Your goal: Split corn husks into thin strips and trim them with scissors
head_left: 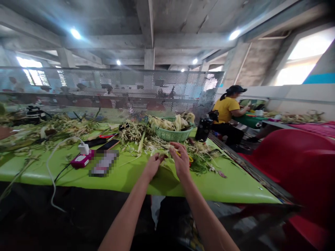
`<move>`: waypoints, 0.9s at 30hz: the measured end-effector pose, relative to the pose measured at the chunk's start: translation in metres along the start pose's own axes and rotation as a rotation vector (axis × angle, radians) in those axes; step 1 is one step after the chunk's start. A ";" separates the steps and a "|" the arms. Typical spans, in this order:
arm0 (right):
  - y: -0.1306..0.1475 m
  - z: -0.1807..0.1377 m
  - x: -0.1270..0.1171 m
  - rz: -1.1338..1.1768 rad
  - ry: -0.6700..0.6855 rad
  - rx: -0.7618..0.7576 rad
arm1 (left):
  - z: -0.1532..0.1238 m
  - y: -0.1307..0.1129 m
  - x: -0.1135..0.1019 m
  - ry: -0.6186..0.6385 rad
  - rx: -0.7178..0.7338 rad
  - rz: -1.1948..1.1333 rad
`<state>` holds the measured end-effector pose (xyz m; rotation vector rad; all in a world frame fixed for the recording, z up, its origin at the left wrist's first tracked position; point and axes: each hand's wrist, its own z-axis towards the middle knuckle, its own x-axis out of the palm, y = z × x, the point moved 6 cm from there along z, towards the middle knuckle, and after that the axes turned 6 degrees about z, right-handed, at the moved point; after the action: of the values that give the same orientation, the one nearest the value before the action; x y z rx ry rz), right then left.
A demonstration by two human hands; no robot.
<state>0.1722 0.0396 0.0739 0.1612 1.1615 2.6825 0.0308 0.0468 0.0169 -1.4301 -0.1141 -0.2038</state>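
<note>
Over the green tabletop (167, 183), my two hands come close together in front of the basket. My left hand (153, 165) pinches a pale green plant strip (164, 153), its fingertips bent inward. My right hand (180, 160) is closed on the other end of the same strip, thumb against fingers. Just behind the right hand shows a yellow and red looped thing (191, 160), perhaps scissor handles; whether the hand touches it I cannot tell. Beyond, a green plastic basket (174, 135) is heaped with dry, pale husk-like leaves (163, 123). Green and whitish scraps (201, 165) lie to the right.
Left of my hands are a phone (108, 144), a blurred-out flat object (104, 163) and a magenta power block (81, 159) with a white plug and cable. A dark bottle (203, 129) stands behind right. Red chairs (290, 164) and a seated person (227, 108) are at right.
</note>
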 end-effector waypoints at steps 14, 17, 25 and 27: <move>-0.035 -0.010 0.031 0.098 0.373 0.274 | 0.001 0.000 -0.007 -0.068 -0.064 -0.324; -0.035 -0.008 0.027 0.059 0.312 0.237 | 0.001 -0.002 -0.006 -0.053 -0.051 -0.311; -0.034 -0.004 0.020 0.070 0.233 0.220 | 0.000 -0.003 -0.006 -0.025 -0.004 -0.202; -0.034 -0.003 0.021 0.146 0.268 0.235 | 0.000 -0.003 -0.005 -0.008 0.011 -0.119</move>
<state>0.1561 0.0650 0.0467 -0.0840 1.6038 2.7472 0.0251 0.0470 0.0186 -1.4148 -0.2064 -0.2945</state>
